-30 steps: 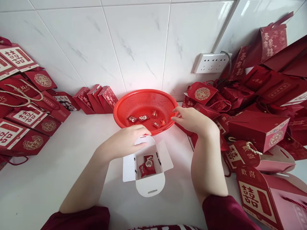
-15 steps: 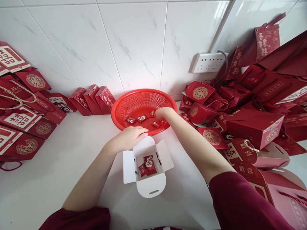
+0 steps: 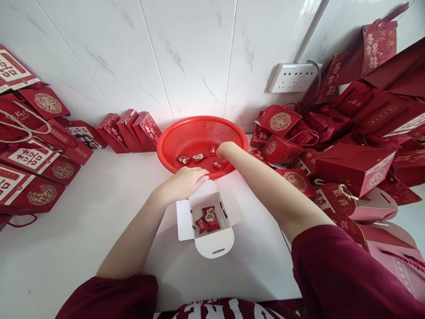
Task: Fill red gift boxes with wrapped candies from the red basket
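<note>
A red perforated plastic basket [image 3: 202, 126] stands by the wall with several red-wrapped candies [image 3: 199, 157] in it. My left hand [image 3: 186, 182] is closed over the basket's near rim, thumb on the outer side. My right hand [image 3: 226, 151] reaches down inside the basket at its right side, close to the candies; its fingers are hidden behind the hand. In front of the basket sits an open white-lined box [image 3: 214, 245], flaps folded outward. Inside the box lie red candy packets [image 3: 210, 218], one larger with white print and one smaller.
Red gift boxes [image 3: 33, 155] are stacked at the left, and several narrow red boxes [image 3: 146, 130] lean against the tiled wall. A large pile of red boxes [image 3: 352, 168] fills the right side. A white power strip [image 3: 294, 78] is mounted on the wall.
The camera view has shifted slightly, so the scene sits a little higher and further right. Both hands stay at the basket, and the candies in the box look the same.
</note>
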`<state>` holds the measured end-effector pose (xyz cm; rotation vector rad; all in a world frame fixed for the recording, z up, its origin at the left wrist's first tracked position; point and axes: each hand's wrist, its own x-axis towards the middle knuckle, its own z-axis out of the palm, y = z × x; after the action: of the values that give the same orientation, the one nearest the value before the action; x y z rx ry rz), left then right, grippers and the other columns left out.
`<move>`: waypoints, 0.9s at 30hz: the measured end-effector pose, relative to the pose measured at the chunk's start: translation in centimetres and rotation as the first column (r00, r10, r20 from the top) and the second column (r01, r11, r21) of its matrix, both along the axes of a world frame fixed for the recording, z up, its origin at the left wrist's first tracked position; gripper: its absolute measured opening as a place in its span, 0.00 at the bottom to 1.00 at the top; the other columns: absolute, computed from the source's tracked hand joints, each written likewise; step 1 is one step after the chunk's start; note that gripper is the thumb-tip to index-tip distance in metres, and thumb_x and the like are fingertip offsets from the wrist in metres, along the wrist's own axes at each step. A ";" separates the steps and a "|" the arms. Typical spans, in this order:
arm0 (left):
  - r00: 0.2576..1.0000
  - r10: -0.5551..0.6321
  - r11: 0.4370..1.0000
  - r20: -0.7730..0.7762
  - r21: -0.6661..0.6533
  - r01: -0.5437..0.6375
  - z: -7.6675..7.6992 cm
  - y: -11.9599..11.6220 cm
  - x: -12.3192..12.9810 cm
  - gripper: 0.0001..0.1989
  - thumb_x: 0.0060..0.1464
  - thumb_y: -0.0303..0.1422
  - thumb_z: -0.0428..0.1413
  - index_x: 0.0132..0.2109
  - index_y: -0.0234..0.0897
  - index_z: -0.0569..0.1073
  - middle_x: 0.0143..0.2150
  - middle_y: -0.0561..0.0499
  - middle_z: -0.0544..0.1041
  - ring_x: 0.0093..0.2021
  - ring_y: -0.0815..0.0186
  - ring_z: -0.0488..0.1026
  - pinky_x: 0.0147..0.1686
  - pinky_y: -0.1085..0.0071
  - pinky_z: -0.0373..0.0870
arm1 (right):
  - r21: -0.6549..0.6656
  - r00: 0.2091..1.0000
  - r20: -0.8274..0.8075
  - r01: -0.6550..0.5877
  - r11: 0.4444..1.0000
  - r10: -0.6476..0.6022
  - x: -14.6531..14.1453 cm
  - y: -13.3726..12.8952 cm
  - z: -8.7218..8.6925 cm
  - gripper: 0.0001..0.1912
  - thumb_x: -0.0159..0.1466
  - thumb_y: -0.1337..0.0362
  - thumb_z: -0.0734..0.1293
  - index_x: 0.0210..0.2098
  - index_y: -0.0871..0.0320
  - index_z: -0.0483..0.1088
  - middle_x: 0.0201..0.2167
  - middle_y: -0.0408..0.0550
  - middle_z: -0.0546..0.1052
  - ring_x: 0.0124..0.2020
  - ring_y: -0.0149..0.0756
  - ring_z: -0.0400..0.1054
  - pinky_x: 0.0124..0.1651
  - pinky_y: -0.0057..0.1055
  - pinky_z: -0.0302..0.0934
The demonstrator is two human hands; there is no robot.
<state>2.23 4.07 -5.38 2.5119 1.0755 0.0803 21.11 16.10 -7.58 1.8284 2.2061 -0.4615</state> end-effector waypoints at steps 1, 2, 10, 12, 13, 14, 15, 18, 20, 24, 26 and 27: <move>1.000 -0.001 1.000 0.000 -0.002 0.001 0.0 0.0 0.0 0.22 0.70 0.40 0.38 0.55 0.40 0.74 0.52 0.49 0.77 0.49 0.58 0.73 0.45 0.64 0.65 | -0.049 0.998 0.064 0.016 0.999 -0.012 0.1 -0.2 0.0 0.12 0.68 0.61 0.68 0.48 0.61 0.72 0.47 0.51 0.76 0.46 0.39 0.73 0.49 0.43 0.70; 1.000 -0.001 1.000 0.001 -0.002 0.001 0.0 0.0 -0.1 0.22 0.70 0.40 0.38 0.55 0.40 0.74 0.52 0.49 0.77 0.49 0.58 0.73 0.45 0.65 0.65 | -0.102 0.991 0.130 0.034 0.994 -0.021 0.2 -0.3 0.1 0.12 0.68 0.61 0.68 0.49 0.61 0.72 0.48 0.51 0.76 0.46 0.40 0.73 0.49 0.43 0.70; 1.000 -0.004 1.000 0.024 -0.002 0.005 0.0 0.1 -0.1 0.22 0.70 0.41 0.39 0.52 0.40 0.75 0.52 0.47 0.77 0.51 0.56 0.73 0.47 0.65 0.65 | -0.100 0.979 0.201 -0.008 0.995 0.028 1.0 -2.0 1.0 0.09 0.63 0.69 0.71 0.44 0.61 0.75 0.45 0.53 0.77 0.49 0.46 0.72 0.53 0.46 0.66; 1.000 -0.005 1.000 0.031 -0.015 0.006 0.1 0.2 -0.1 0.22 0.69 0.42 0.40 0.52 0.39 0.76 0.52 0.47 0.77 0.51 0.57 0.73 0.47 0.65 0.65 | -0.040 0.988 0.150 -0.023 0.999 0.029 1.5 -2.7 1.4 0.09 0.60 0.75 0.71 0.40 0.61 0.77 0.41 0.56 0.78 0.49 0.51 0.73 0.51 0.44 0.66; 0.999 -0.006 1.000 0.035 -0.024 0.007 0.1 0.2 -0.1 0.22 0.69 0.42 0.40 0.52 0.39 0.76 0.52 0.48 0.78 0.50 0.57 0.73 0.47 0.65 0.65 | -0.003 0.993 0.115 -0.032 0.999 0.032 1.9 -3.1 1.7 0.10 0.59 0.76 0.70 0.40 0.61 0.77 0.41 0.58 0.79 0.49 0.52 0.73 0.50 0.43 0.66; 0.999 -0.007 0.999 0.039 -0.032 0.009 0.1 0.2 -0.1 0.22 0.69 0.42 0.40 0.52 0.40 0.75 0.52 0.48 0.78 0.50 0.58 0.73 0.47 0.65 0.65 | 0.035 0.997 0.075 -0.039 0.999 0.036 2.2 -3.6 1.9 0.11 0.59 0.77 0.69 0.41 0.61 0.77 0.42 0.59 0.79 0.48 0.53 0.73 0.48 0.42 0.66; 0.999 -0.007 0.999 0.044 -0.037 0.008 0.2 0.1 -0.1 0.21 0.69 0.41 0.40 0.52 0.40 0.75 0.51 0.49 0.78 0.49 0.58 0.73 0.46 0.66 0.65 | 0.074 0.999 0.032 -0.044 0.996 0.041 2.6 -4.3 2.2 0.12 0.60 0.77 0.67 0.43 0.61 0.76 0.43 0.60 0.78 0.47 0.52 0.73 0.47 0.41 0.66; 0.999 0.004 0.999 0.043 -0.041 -0.002 0.3 0.0 0.0 0.21 0.69 0.41 0.40 0.50 0.40 0.76 0.49 0.50 0.78 0.47 0.59 0.73 0.43 0.66 0.65 | 0.197 0.994 -0.091 -0.034 0.980 0.053 3.6 -6.9 3.0 0.18 0.63 0.77 0.62 0.50 0.61 0.73 0.49 0.59 0.77 0.48 0.46 0.73 0.46 0.36 0.66; 0.999 0.021 0.999 0.030 -0.051 -0.019 0.4 0.0 0.0 0.21 0.69 0.41 0.41 0.47 0.40 0.76 0.48 0.49 0.78 0.44 0.59 0.74 0.41 0.66 0.65 | 0.313 0.974 -0.212 -0.011 0.950 0.081 4.0 -9.3 3.7 0.22 0.65 0.76 0.60 0.56 0.60 0.69 0.53 0.55 0.76 0.51 0.41 0.71 0.49 0.33 0.65; 0.996 0.049 0.998 0.074 -0.045 -0.046 0.6 -0.3 0.0 0.18 0.67 0.41 0.45 0.51 0.41 0.76 0.49 0.49 0.77 0.46 0.59 0.73 0.43 0.65 0.67 | 0.470 0.767 -0.597 0.098 0.877 0.234 4.3 -15.2 5.5 0.17 0.65 0.68 0.65 0.53 0.57 0.73 0.49 0.47 0.79 0.47 0.38 0.73 0.49 0.32 0.66; 0.981 0.058 0.997 0.187 0.038 -0.067 1.0 -1.0 -0.3 0.16 0.65 0.39 0.48 0.52 0.42 0.76 0.51 0.49 0.77 0.49 0.59 0.72 0.46 0.65 0.68 | 0.440 0.685 -0.670 0.053 0.897 0.288 4.2 -17.7 6.4 0.15 0.65 0.65 0.67 0.51 0.55 0.76 0.45 0.45 0.81 0.42 0.37 0.75 0.45 0.32 0.68; 0.963 0.076 0.991 0.259 0.086 -0.102 1.2 -1.6 -0.5 0.14 0.65 0.38 0.49 0.51 0.42 0.76 0.50 0.50 0.77 0.49 0.60 0.73 0.46 0.66 0.68 | 0.439 0.649 -0.685 0.006 0.899 0.330 4.1 -18.7 6.8 0.15 0.65 0.65 0.67 0.51 0.54 0.76 0.46 0.44 0.81 0.42 0.37 0.75 0.45 0.32 0.68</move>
<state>1.72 2.43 -4.22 2.4525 1.0997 0.4809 25.21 -2.64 -0.82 1.7730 3.2185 -0.9147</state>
